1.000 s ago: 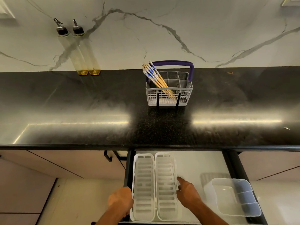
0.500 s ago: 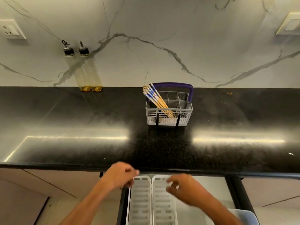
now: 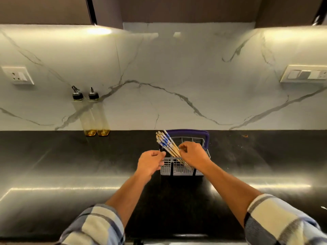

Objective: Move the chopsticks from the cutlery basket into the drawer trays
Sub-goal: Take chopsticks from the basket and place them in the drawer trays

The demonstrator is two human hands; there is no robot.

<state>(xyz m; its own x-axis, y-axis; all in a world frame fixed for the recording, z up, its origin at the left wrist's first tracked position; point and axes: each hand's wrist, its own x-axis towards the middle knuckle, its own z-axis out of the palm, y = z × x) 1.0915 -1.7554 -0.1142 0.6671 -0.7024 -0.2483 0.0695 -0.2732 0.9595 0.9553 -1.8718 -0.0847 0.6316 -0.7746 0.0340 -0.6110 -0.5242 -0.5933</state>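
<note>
A grey cutlery basket (image 3: 180,168) with a purple handle (image 3: 187,133) stands on the black counter near the wall. A bundle of wooden chopsticks (image 3: 164,141) with blue-and-white tops leans out of its left side. My right hand (image 3: 193,154) is over the basket, and its curled fingers pinch the chopstick shafts just above the rim. My left hand (image 3: 150,162) is at the basket's left wall with its fingers curled. Whether it grips the rim does not show. The drawer trays are out of view.
Two tall oil bottles (image 3: 92,117) stand against the marble wall to the left. The black counter (image 3: 70,165) stretches wide on both sides of the basket. Wall sockets (image 3: 17,75) and a switch plate (image 3: 304,75) sit higher up.
Both hands have risen from the drawer trays and reached forward to the basket. My view has tilted up, so the drawer has dropped out of sight. My right hand has closed on the chopsticks.
</note>
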